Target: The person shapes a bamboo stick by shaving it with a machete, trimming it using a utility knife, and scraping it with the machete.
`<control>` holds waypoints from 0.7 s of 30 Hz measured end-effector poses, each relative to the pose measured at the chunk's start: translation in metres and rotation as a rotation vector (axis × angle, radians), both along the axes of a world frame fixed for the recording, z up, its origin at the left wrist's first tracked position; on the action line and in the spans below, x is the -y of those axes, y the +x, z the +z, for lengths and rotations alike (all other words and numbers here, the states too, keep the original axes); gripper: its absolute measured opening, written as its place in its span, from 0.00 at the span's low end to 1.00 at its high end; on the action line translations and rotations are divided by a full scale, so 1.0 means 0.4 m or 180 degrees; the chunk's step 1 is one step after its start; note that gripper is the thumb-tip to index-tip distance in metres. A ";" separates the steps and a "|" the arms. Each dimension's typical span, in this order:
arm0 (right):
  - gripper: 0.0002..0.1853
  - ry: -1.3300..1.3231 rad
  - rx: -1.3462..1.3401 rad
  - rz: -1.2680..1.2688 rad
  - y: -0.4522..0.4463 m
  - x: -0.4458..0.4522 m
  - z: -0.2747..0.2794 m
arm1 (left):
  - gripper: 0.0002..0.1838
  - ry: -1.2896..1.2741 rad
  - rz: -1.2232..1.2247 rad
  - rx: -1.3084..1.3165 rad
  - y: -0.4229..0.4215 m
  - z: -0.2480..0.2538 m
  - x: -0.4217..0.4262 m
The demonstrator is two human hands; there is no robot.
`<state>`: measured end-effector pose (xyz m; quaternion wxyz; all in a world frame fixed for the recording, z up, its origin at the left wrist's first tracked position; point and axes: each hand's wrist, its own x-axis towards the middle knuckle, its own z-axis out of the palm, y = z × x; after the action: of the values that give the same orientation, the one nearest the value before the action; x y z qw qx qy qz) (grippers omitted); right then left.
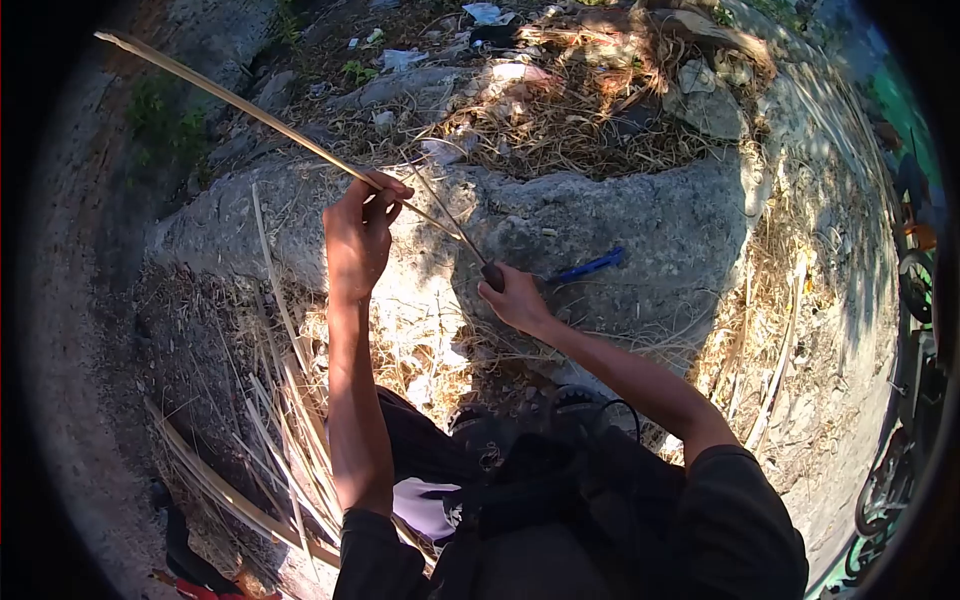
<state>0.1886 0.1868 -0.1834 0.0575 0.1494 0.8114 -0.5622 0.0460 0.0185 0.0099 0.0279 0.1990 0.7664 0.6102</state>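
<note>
A: Left hand (362,235)? 
B: Ours pinches a long pale wooden strip (240,104), held above the rock ledge (620,215). 
A: And our right hand (517,301)? 
B: Clenched round the dark-handled knife (491,274), thin blade by the strip's near end. We note a blue tool (590,265) beside it, on rock.

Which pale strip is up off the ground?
The long strip pinched in the left hand, reaching to the upper left; the other strips lie low down.
</note>
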 end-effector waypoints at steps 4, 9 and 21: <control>0.19 -0.0026 -0.0165 -0.0007 0.050 -0.032 -0.060 | 0.08 -0.0039 0.0048 -0.0184 -0.013 0.001 0.011; 0.15 0.0192 0.0239 0.0171 0.074 -0.049 -0.063 | 0.09 -0.0146 0.0135 -0.0088 -0.017 0.000 0.020; 0.20 0.0093 0.0282 0.0194 0.141 -0.074 -0.025 | 0.07 0.0149 -0.0187 0.0060 0.051 0.087 0.027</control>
<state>0.2450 0.2164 -0.1932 0.1083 0.1502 0.8203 -0.5411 0.0665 0.0078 0.0446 0.0484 0.2163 0.7454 0.6287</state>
